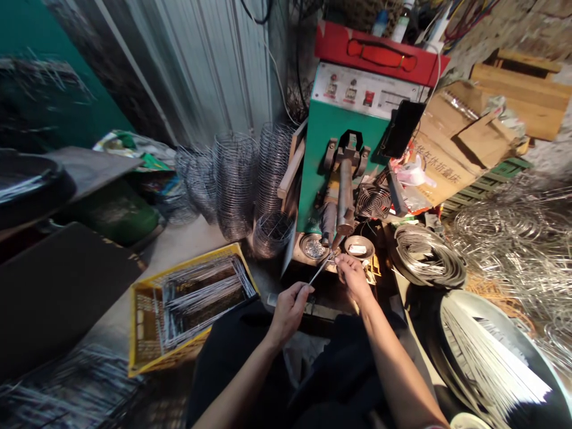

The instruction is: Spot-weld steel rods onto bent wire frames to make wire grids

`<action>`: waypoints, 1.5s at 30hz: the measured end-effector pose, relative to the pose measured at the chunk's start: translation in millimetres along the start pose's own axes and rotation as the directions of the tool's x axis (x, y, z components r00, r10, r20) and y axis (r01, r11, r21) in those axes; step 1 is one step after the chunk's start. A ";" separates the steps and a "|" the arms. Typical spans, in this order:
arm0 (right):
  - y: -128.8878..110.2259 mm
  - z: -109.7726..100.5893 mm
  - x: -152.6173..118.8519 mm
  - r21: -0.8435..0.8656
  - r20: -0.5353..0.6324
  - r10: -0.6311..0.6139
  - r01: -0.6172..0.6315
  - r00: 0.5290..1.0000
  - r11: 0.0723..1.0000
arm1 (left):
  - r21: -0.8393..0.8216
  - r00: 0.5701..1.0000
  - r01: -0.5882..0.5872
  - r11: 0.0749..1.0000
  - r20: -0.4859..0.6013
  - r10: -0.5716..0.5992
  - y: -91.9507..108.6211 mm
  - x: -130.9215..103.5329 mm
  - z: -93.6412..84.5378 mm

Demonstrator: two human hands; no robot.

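My left hand [288, 310] is closed around the near end of a thin metal rod [319, 271], which points up and away to the right. Its far end lies by the lower tips of a green spot-welding machine [310, 190]. Beside those tips my right hand [354, 277] pinches its fingers together; what lies in them is too small to make out. Above both hands juts the machine's thick metal arm [345, 196]. A round dish of small metal bits [314, 246] stands left of the tips, and a second dish [360, 256] stands right of them.
To my left is a yellow crate [139, 351] holding bent wire frames. Stacked wire mesh cylinders [236, 185] stand behind it. At right sit a coil of metal strips [426, 256], a large round pan [543, 333] of straight wires, tangled wire [518, 232] and a cardboard box [447, 164].
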State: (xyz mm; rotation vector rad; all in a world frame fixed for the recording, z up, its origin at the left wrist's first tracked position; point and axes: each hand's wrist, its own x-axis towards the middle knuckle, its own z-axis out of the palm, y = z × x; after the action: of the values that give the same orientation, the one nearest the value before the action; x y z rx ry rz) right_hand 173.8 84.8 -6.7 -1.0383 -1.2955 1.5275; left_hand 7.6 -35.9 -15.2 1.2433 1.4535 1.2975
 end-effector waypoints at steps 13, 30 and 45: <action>-0.6 2.4 8.7 0.001 0.014 -0.015 0.015 1.000 1.000 | -0.012 1.000 0.009 1.000 0.000 -0.009 0.6 8.5 -2.8; -17.1 -11.8 12.2 -0.066 -0.089 -0.021 0.015 0.996 0.998 | -0.076 1.000 -0.012 0.997 0.023 0.014 10.1 35.9 8.5; -8.1 -27.4 -2.3 -0.165 -0.127 -0.033 0.012 0.991 0.986 | -0.013 0.996 0.051 0.999 0.072 -0.049 22.5 46.0 -1.1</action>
State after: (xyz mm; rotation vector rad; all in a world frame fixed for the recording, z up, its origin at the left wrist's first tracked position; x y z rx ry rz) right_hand 201.4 91.0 -1.7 -1.2026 -1.3542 1.3303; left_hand 1.2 8.8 9.0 1.2239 1.4129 1.2162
